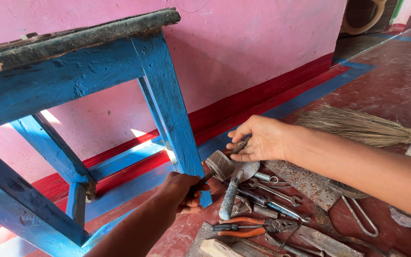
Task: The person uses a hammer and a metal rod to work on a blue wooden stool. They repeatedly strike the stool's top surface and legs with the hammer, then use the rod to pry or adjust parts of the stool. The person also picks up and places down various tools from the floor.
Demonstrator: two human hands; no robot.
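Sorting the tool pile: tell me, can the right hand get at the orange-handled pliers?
Probably yes: the orange-handled pliers lie uncovered atop the pile, just below the right hand, though it already holds something small.

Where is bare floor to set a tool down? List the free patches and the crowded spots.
Free: the dark red floor beyond the straw broom, toward the far doorway, and the strip along the pink wall behind the blue wooden stool leg. Crowded: the pile of rusty hand tools under the right hand and beside the left hand.

left hand (182, 191) fisted (grip closed), right hand (259, 139) fingers curled
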